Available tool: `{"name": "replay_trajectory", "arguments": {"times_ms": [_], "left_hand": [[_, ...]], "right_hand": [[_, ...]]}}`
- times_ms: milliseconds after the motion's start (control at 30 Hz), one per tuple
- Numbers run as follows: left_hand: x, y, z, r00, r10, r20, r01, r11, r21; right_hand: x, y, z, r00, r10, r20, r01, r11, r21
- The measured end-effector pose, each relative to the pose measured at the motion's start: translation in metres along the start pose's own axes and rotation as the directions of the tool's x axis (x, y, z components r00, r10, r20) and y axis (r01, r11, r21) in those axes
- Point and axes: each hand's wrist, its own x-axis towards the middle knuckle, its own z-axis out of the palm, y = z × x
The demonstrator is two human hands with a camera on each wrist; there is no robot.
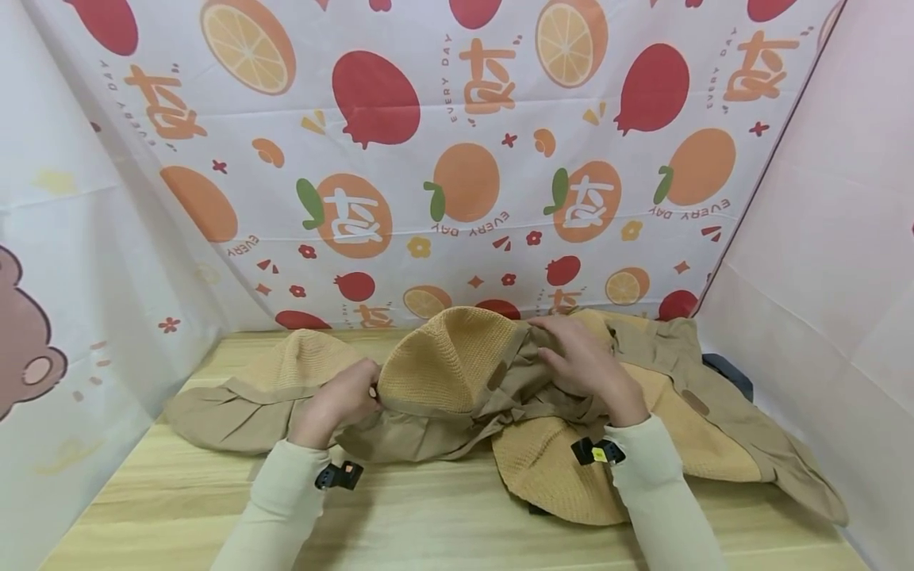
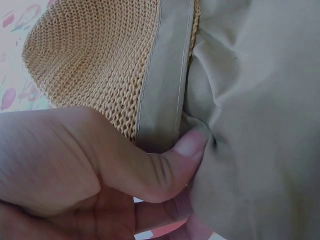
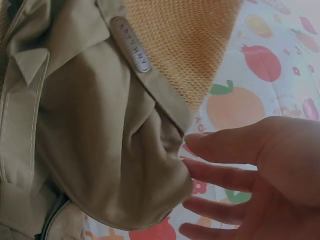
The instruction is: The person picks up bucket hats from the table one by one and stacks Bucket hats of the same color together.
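Observation:
A sun hat [image 1: 450,361] with a woven straw crown and khaki cloth brim stands mid-table, crown up. My left hand [image 1: 344,400] grips its left side; in the left wrist view the thumb [image 2: 190,145] pinches the brim cloth [image 2: 250,125] just below the hatband [image 2: 165,75]. At the hat's right, my right hand [image 1: 581,361] has its fingers extended. In the right wrist view those fingertips [image 3: 197,145] come right up to the brim's edge, below a band with a small brown label [image 3: 131,45].
Another straw-and-khaki hat [image 1: 300,361] lies at the left, partly behind my left hand. More such hats [image 1: 685,420] overlap on the right, one straw crown [image 1: 557,468] near the front. A dark item [image 1: 728,374] shows at the right edge. Fruit-print cloth [image 1: 457,182] hangs behind the wooden table [image 1: 428,515].

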Motion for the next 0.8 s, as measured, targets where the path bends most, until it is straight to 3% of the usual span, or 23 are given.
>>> {"name": "replay_trajectory", "arguments": {"times_ms": [233,333,600,800], "left_hand": [[0.002,-0.005,-0.002,0.997,0.078,-0.012,-0.078,0.997,0.015],[0.001,-0.007,-0.003,0.997,0.073,-0.011,-0.073,0.997,0.019],[0.0,-0.01,-0.003,0.999,0.004,-0.032,-0.003,1.0,0.028],[-0.003,-0.013,-0.003,0.993,-0.117,-0.023,0.117,0.993,-0.026]], "right_hand": [[0.002,0.006,0.001,0.995,0.013,-0.101,-0.026,0.992,-0.127],[0.002,0.01,0.001,0.992,0.021,-0.122,-0.039,0.988,-0.148],[0.0,0.012,0.0,0.99,0.059,-0.128,-0.076,0.989,-0.129],[-0.003,0.01,-0.002,0.983,0.122,-0.134,-0.135,0.987,-0.092]]}}
